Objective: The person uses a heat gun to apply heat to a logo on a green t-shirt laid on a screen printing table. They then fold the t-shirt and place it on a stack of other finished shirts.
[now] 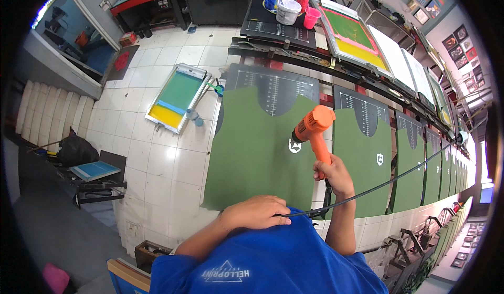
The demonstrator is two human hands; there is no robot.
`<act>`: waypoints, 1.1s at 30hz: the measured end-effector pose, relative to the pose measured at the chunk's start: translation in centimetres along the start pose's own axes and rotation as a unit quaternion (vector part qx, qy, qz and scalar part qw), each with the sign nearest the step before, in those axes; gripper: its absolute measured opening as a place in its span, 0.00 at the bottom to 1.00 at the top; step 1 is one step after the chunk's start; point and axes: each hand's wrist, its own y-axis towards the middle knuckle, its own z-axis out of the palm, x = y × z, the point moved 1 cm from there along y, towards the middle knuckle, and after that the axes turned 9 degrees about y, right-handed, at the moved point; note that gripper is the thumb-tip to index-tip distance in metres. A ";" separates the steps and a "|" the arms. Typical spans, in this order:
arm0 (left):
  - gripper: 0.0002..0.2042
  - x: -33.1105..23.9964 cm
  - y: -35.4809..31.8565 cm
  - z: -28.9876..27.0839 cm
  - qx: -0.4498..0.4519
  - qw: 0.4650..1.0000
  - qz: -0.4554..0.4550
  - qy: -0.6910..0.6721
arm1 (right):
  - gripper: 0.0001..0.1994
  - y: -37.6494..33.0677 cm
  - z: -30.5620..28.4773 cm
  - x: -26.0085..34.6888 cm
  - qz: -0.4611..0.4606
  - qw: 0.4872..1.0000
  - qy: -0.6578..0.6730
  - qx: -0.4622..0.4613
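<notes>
My right hand (pixel 336 174) is wrapped round the handle of an orange heat gun (pixel 316 128). Its dark nozzle hangs over the small white print (pixel 294 146) on a green fabric panel (pixel 257 160), covering part of that print. The panel lies over a dark board (pixel 273 86) with white ruler marks. Close to my body, my left hand (pixel 257 212) has its fingers curled on a black power cord (pixel 367 191). From there the cord stretches up to the right. Beside this panel lies another green panel (pixel 359 173) with a white print.
Further boards with green panels run off to the right. Behind them a rail holds screen frames (pixel 353 34), a white tub (pixel 288 11) and pink cups (pixel 312 17). On the tiled floor at left lie a green-and-yellow screen (pixel 177 95) and a clear bottle (pixel 195 117).
</notes>
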 end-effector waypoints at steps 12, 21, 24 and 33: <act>0.18 0.1 -0.1 0.1 -0.003 1.000 -0.002 -0.011 | 0.16 -1.5 0.2 0.1 0.023 1.000 -0.009 0.010; 0.19 0.1 0.1 0.3 -0.002 1.000 -0.002 -0.006 | 0.17 -2.4 0.3 -0.5 0.024 0.999 -0.021 0.007; 0.19 0.3 0.0 0.5 -0.015 1.000 0.001 -0.013 | 0.17 -2.5 0.3 -0.3 0.037 0.999 -0.013 0.018; 0.18 0.0 0.1 0.4 -0.013 1.000 0.008 -0.001 | 0.15 -0.3 1.1 -0.3 0.002 1.000 -0.017 0.023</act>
